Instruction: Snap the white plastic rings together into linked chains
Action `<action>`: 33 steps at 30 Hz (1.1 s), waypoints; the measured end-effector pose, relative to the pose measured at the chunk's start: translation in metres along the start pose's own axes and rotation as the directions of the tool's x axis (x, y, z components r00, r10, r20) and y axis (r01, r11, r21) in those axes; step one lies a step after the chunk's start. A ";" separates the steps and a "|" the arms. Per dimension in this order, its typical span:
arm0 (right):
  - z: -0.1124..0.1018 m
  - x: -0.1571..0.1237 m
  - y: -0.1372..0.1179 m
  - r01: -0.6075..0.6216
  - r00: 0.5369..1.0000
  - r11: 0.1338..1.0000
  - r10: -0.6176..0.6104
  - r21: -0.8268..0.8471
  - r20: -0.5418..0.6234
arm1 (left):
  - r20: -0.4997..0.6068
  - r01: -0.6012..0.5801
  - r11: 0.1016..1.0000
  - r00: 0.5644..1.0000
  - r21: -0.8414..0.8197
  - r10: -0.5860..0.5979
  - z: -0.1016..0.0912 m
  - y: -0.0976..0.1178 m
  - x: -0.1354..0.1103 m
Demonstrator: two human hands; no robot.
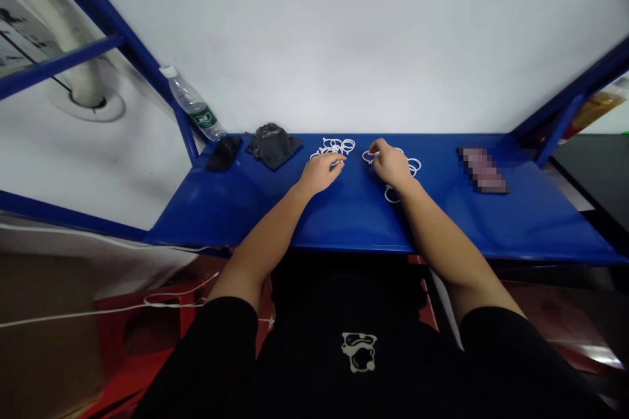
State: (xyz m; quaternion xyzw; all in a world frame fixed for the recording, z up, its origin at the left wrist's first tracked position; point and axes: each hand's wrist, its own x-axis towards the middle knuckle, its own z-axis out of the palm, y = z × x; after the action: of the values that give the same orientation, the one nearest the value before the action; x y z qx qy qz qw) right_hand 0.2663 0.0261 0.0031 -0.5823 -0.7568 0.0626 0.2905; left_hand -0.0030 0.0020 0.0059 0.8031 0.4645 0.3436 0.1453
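Both my hands rest on a blue metal shelf [354,222]. My left hand [322,172] lies at the near edge of a tangle of thin white plastic loops [337,146], with its fingertips over one strand. My right hand [390,163] pinches a second white loop cluster [392,194] between thumb and fingers, and part of that cluster is hidden under the palm. A gap of bare blue shelf separates the two clusters. Whether the left fingers grip the strand is hidden.
A plastic water bottle [194,105] with a green label lies at the far left of the shelf, beside a black phone-like object [224,153] and a crumpled black pouch [272,145]. A pixelated flat object [484,170] lies at right. Blue frame posts flank the shelf, with a white wall behind.
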 end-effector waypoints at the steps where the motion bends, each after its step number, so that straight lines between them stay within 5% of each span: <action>1: -0.001 0.000 0.003 -0.026 1.000 0.999 0.026 -0.031 0.000 | 0.001 0.001 1.000 1.000 0.006 -0.001 0.000 0.000 0.000; 5: -0.008 -0.001 0.010 -0.033 0.999 0.996 0.033 -0.082 0.001 | 0.016 -0.005 1.000 1.000 0.020 0.005 0.003 -0.002 0.000; 12: 0.020 0.005 -0.024 0.270 0.960 0.950 -0.253 -0.155 0.121 | 0.060 -0.023 1.000 0.998 -0.009 0.024 0.004 -0.001 0.000; 18: 0.042 0.012 -0.020 0.267 0.948 0.954 -0.235 -0.137 0.215 | 0.104 -0.008 1.000 0.995 -0.005 0.008 0.005 -0.004 -0.001; 27: 0.025 0.004 -0.017 0.290 0.943 0.936 -0.243 -0.202 0.227 | 0.123 -0.001 1.000 0.992 -0.006 0.002 0.006 -0.006 -0.001; 33: 0.020 -0.002 -0.017 0.237 0.944 0.971 -0.225 -0.021 0.239 | 0.132 -0.005 1.000 0.991 -0.003 0.005 0.005 -0.005 -0.001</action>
State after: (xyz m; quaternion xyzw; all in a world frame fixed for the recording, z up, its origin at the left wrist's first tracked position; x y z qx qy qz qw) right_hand 0.2416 0.0242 -0.0066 -0.4849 -0.8502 0.0778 0.1896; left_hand -0.0028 0.0039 -0.0007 0.8251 0.4514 0.2908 0.1756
